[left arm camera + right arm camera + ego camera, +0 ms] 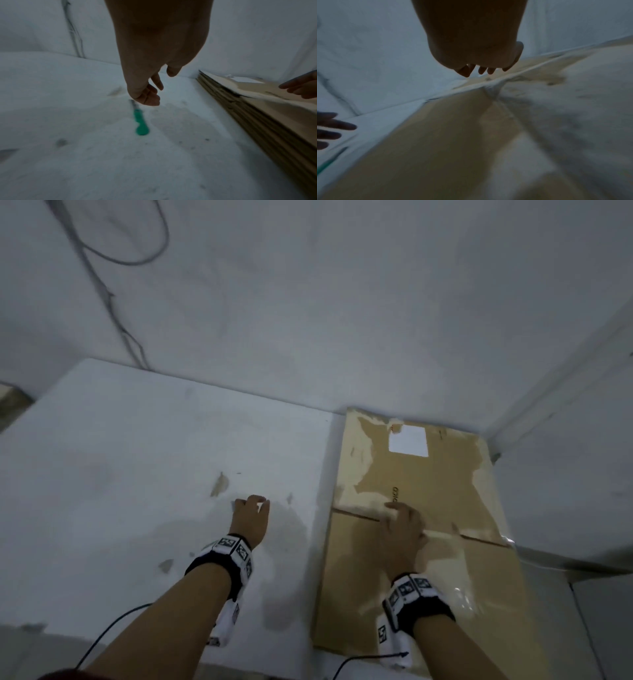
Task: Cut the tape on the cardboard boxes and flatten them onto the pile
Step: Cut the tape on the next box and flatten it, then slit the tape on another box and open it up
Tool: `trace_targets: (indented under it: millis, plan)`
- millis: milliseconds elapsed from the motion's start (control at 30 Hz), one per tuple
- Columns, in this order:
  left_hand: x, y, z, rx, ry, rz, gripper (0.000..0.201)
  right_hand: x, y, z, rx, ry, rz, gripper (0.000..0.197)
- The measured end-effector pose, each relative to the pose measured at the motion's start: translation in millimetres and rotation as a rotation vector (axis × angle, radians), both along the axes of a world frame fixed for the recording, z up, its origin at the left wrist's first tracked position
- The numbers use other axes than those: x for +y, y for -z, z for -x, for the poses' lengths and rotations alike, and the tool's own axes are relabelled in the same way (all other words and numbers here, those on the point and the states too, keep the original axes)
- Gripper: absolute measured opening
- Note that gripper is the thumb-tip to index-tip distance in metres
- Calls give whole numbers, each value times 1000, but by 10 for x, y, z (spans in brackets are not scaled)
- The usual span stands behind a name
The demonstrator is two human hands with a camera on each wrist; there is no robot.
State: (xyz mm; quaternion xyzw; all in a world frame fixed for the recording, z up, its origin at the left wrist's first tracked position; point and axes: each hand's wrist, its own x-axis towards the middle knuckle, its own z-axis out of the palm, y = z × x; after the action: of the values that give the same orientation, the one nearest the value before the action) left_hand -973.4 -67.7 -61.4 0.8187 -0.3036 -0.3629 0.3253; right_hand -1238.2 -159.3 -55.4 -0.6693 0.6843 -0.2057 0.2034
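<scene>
A pile of flattened cardboard boxes (435,484) lies on the right side of the white table (130,460), its stacked edges (257,121) showing in the left wrist view. The top sheet carries a white label (408,441) and torn pale patches. My right hand (400,513) rests flat on the top sheet near its fold line, fingers extended (481,69). My left hand (251,505) hovers over the bare table with loosely curled fingers (150,97), holding nothing. A green-handled cutter (141,124) lies on the table just below those fingers; in the head view the hand hides it.
White walls close the table at the back and right, with a dark cable (113,302) running down the back wall. A lower ledge (582,583) sits right of the pile. Brown marks (219,484) spot the tabletop. Wrist-camera cables trail off the near edge.
</scene>
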Motion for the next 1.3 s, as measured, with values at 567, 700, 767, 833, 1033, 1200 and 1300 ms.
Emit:
trace_targets:
  millis: [567,700,767,833,1033,1200,1300]
  plan:
    - [3186,-123,-2873,-148,-435,-16,27,2203,20,-3851,-214,-748,-196,23]
    - [3875,-94,-3568,-174,-459,-34,28,2751,35,-4684,-254,-801,-233,21]
    - [4154,-82,-3833,-183,-482,-46,28,2985,19,-5029,-269,-826,-251,21]
    - [4390,-95,-4055,-171,-509,-45,28,3192,-16,-5338,-288,-844,-253,20]
    - [4693,-105,-4788,-159,-512,-22,29,3561,-50,-6193,-286,-904,-284,20]
    - [4738,-105,-5517,-145,-503,-5,30,3653,58,-6961,-274,-920,-318,19]
    - [4754,-54,-6114,-125,-476,-35,30,3684,205,-7518,-281,-911,-331,19]
